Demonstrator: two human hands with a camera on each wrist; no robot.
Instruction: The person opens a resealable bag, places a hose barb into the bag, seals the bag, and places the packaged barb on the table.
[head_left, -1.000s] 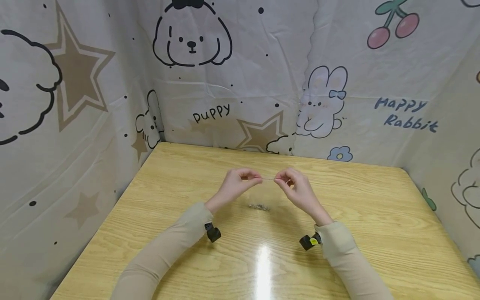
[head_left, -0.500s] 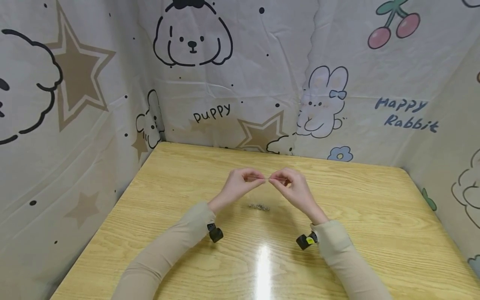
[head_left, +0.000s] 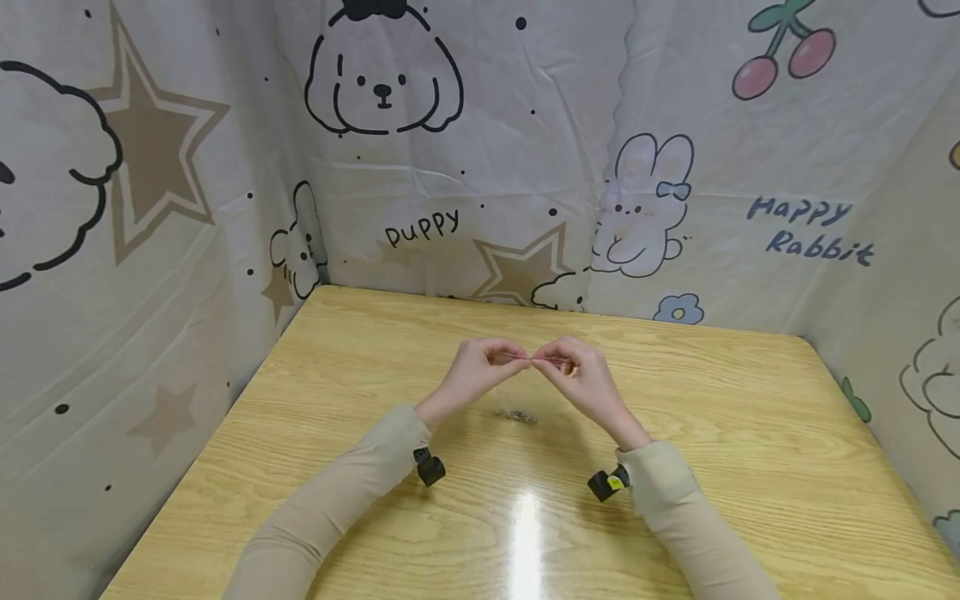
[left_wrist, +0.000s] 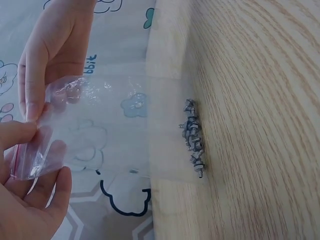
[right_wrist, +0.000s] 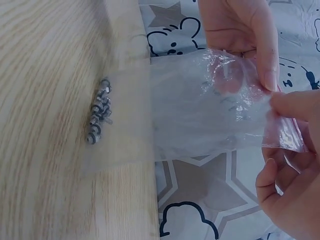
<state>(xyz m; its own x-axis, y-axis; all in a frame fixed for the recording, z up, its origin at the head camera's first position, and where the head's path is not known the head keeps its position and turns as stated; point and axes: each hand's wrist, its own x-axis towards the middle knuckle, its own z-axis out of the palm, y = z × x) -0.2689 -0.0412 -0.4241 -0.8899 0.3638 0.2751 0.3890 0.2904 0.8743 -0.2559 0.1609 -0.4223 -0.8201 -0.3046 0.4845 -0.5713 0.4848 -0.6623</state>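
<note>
A clear zip-lock bag [left_wrist: 115, 120] with a red strip along its mouth hangs from both hands over the table. Small metal screws [right_wrist: 100, 112], several of them, lie in a row at its bottom; in the head view these fasteners are a small grey cluster below the hands. My left hand [head_left: 476, 367] pinches the bag's top edge between thumb and fingers. From the other side my right hand [head_left: 588, 379] pinches the same edge, and the thumb tips of both hands meet at its middle. Whether the seal is closed cannot be seen.
The wooden table [head_left: 360, 350] extends around and below the hands. Behind it and along its sides hangs a pale cloth [head_left: 420, 183] printed with cartoon animals and stars. A black camera is strapped at each wrist.
A second ago the hands were apart with a stretch of bag edge between them. My right hand has moved left and my left slightly right, so their fingertips now meet.
</note>
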